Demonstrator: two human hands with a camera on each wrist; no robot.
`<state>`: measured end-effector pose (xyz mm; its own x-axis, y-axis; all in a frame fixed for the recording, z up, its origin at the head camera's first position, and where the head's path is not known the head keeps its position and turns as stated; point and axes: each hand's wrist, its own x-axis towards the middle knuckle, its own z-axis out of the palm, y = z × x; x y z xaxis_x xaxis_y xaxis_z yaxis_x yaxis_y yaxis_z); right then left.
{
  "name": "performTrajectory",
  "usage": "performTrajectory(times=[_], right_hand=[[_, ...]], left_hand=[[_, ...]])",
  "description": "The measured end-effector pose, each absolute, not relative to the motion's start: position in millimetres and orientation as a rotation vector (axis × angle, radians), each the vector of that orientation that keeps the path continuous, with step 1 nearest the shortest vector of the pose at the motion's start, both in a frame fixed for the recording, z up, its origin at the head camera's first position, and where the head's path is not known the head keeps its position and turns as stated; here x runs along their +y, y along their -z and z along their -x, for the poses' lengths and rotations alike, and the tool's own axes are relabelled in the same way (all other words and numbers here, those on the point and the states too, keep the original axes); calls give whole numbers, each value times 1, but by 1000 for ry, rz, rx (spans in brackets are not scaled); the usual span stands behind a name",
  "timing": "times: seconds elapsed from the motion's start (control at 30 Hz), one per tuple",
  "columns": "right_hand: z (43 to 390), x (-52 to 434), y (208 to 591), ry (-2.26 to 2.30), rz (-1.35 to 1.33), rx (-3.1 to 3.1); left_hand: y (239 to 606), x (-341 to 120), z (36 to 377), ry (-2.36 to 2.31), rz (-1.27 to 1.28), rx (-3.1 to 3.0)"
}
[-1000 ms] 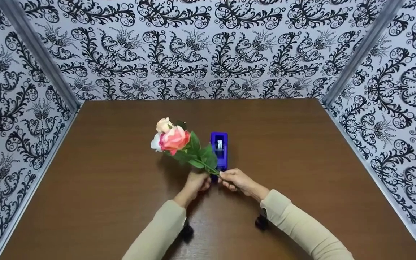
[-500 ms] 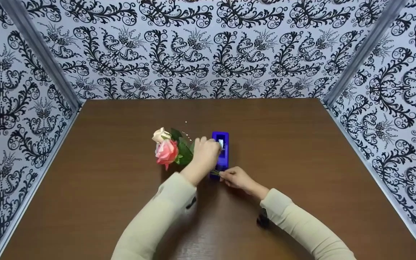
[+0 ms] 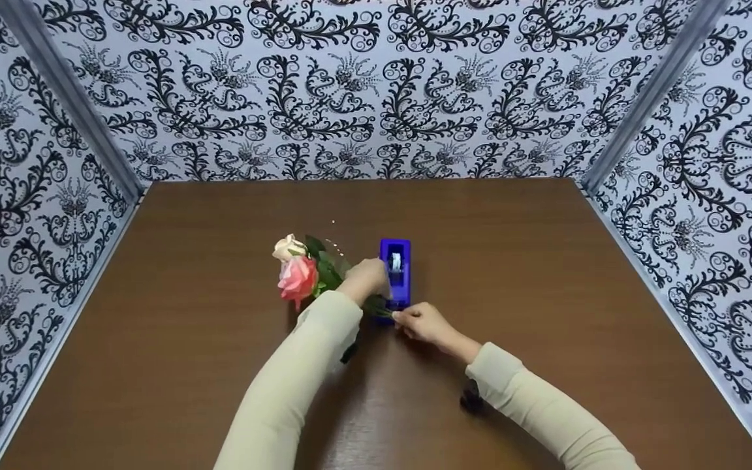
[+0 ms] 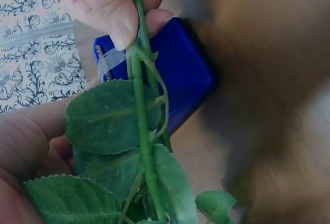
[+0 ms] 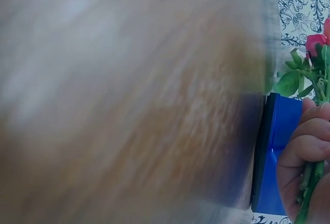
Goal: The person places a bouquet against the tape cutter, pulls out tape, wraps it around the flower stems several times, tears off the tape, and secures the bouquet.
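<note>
Right hand [image 3: 420, 322] is pinching the flower stems [image 4: 138, 105] at their lower end, just in front of the blue tape dispenser [image 3: 395, 271] on the worktop [image 3: 546, 274]. Left hand [image 3: 366, 279] is reaching at the dispenser beside the leaves; its grip cannot be told. Pink and cream blooms [image 3: 296, 274] are lying left of the dispenser.

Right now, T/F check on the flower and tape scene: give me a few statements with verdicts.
1. The right hand pinches the flower stems. True.
2. The tape dispenser is red. False: it is blue.
3. The left hand is beside the tape dispenser. True.
4. The flowers lie at the table's far right corner. False: they are near the middle, left of the dispenser.
5. The pink rose sits left of the dispenser. True.
</note>
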<state>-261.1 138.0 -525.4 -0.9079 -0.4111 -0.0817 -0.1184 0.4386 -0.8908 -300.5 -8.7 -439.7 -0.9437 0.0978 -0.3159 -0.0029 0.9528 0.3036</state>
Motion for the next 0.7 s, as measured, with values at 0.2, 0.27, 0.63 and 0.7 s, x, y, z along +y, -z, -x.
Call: performTrajectory(times=[0.2, 0.27, 0.63, 0.7], right_hand=[[260, 135, 524, 1450, 434, 2416], [259, 134, 523, 1454, 431, 2406], [258, 134, 524, 1477, 375, 2356], [257, 134, 524, 1481, 366, 2351]], left_hand=[[438, -9, 301, -390, -88, 2785], [439, -9, 301, -372, -89, 2787], [441, -7, 303, -329, -35, 2786], [441, -6, 302, -339, -45, 2790]])
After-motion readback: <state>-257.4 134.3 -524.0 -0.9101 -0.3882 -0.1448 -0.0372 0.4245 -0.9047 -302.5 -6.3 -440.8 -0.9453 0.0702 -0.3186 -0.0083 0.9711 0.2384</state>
